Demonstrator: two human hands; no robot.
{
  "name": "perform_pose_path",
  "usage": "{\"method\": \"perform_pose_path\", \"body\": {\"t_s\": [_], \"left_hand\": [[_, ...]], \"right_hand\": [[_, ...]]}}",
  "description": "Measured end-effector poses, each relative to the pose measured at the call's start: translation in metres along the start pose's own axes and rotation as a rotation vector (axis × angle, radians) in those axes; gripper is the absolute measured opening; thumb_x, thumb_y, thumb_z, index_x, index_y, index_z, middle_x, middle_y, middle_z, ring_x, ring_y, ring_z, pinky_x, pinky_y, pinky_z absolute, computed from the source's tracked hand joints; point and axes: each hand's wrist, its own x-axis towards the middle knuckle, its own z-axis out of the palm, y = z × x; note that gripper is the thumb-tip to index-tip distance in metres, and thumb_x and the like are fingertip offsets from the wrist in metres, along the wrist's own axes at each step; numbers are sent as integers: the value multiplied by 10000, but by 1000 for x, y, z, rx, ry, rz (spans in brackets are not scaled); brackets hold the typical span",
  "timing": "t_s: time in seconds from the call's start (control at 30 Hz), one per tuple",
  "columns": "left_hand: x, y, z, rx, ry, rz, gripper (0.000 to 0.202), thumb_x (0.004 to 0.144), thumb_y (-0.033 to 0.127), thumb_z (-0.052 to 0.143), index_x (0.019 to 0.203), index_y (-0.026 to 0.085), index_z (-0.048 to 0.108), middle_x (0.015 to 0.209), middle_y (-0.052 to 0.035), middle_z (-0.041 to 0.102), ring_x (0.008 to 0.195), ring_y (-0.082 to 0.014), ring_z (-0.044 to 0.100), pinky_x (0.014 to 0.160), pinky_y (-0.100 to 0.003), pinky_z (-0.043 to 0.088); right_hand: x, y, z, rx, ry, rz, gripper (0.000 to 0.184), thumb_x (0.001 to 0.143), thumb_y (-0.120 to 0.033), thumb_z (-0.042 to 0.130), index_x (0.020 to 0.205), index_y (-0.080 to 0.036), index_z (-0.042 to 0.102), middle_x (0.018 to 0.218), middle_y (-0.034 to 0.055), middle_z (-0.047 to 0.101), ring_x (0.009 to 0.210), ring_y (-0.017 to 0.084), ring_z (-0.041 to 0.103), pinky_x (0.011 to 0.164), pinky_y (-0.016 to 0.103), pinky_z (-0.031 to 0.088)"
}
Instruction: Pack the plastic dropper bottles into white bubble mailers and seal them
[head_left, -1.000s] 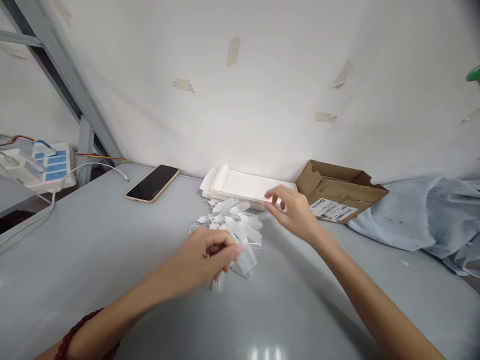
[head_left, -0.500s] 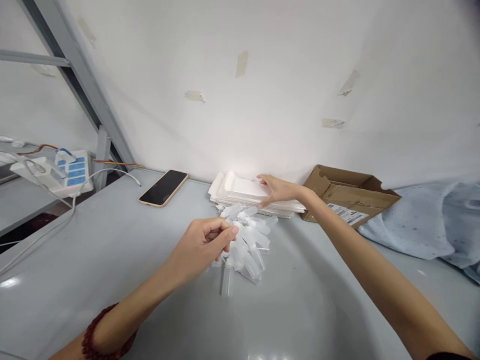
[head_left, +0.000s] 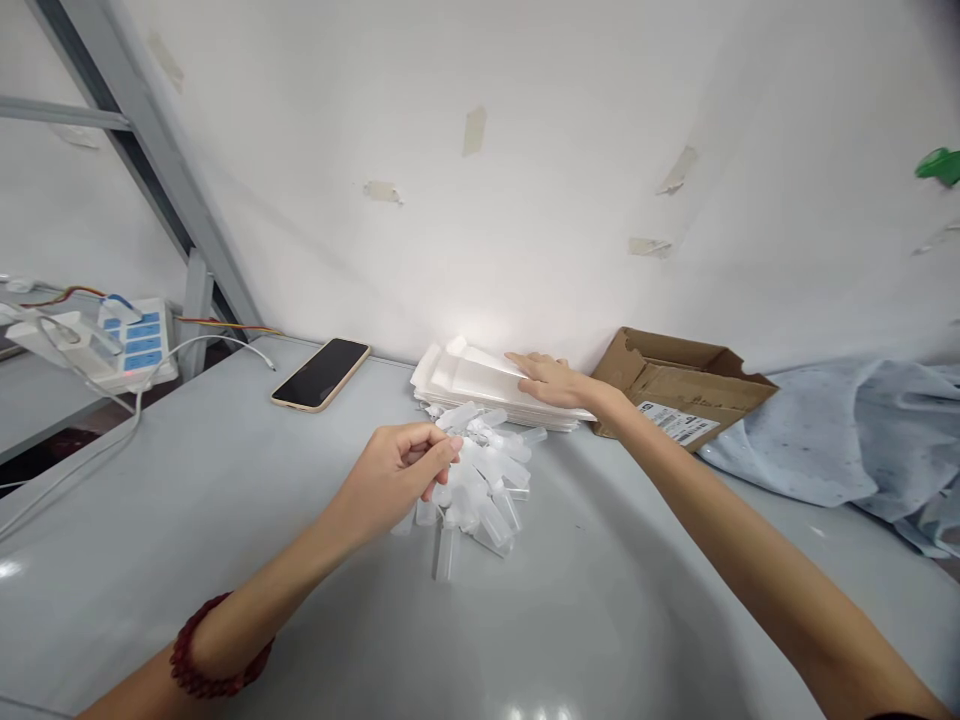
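In the head view my left hand (head_left: 405, 465) is curled, thumb against the bent fingers, over the left side of a heap of small translucent plastic bottles (head_left: 491, 465). Whatever its fingers may hold is hidden. My right hand (head_left: 551, 380) lies with outstretched fingers on a stack of flat white packets, like padded mailers (head_left: 480, 375), against the wall. Part of the top packet is covered by that hand. The bottles lie in a jumble just in front of the stack.
A phone (head_left: 321, 375) lies on the grey table (head_left: 525, 630) left of the stack. Further left is a power strip (head_left: 142, 345) with cables. An open cardboard box (head_left: 675, 385) and a light blue cloth (head_left: 810, 430) are on the right.
My right hand has come down flatter onto the white stack. The left hand keeps its curled shape over the bottles. The whole view has shifted slightly.
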Motion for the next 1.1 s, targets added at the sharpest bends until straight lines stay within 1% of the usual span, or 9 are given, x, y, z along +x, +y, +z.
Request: {"method": "perform_pose_path", "body": {"t_s": [0.1,0.27,0.43,0.67,0.77,0.83,0.9,0.97,1.1], "left_hand": [[3,-3,0,-28,42,-19,390,862,457,518,611,160,547,581,24,536,513,-88,481,525,-205,401],[7,-5,-2,-252,108,-56,371,871,497,485,919,162,636,880,-59,653,681,-158,585,514,-234,428],[-1,3,0,-348,-43,-84,258,851,370,547,982,177,657,832,-23,674,732,-164,611,670,-263,478],[-19,1,31,-345,-388,-154,214,730,222,597,927,154,647,792,-13,662,776,-195,628,705,-291,490],[-26,0,46,-306,-476,-187,186,699,221,590,871,153,606,725,9,592,699,-166,583,636,-265,469],[-30,0,52,-221,-453,-173,151,681,204,575,824,157,577,686,30,530,635,-128,517,568,-223,419],[-32,-1,57,-91,-400,-150,59,681,186,551,730,159,531,637,46,457,576,-94,423,507,-193,339],[-34,-4,61,14,-373,-151,99,684,174,530,620,163,455,579,52,389,533,-80,350,463,-192,270],[-36,-10,67,57,-409,-150,145,682,148,500,569,172,412,512,52,392,460,-79,358,417,-202,251]], "right_hand": [[-12,-14,-1,-81,88,-20,410,936,-128,352,1339,-140,428,1250,169,559,1119,284,548,920,453,424],[-59,-44,2,-204,253,-66,511,899,-41,289,1410,-35,296,1461,256,318,1360,380,272,1039,529,255],[-123,-69,21,-341,502,-182,568,838,12,323,1400,-62,304,1421,279,377,1356,389,293,984,564,320],[-174,-88,36,-86,354,-142,874,683,-263,493,1458,-53,147,1501,280,163,1388,444,127,1005,649,215],[-179,-89,39,21,340,-139,968,606,-279,502,1451,-34,99,1427,272,285,1343,428,228,1020,651,165],[-181,-90,40,79,345,-147,972,576,-274,500,1437,-30,119,1311,245,408,1251,407,352,1010,650,168],[-182,-91,41,121,337,-168,956,562,-266,498,1420,-22,152,1205,217,482,1148,380,440,994,646,189],[-183,-92,41,154,333,-198,926,568,-249,498,1405,-14,178,1137,196,527,1072,351,492,984,622,226],[-184,-90,42,208,363,-226,804,628,-191,511,1376,-49,252,1114,169,567,1014,309,532,946,526,330]]}}
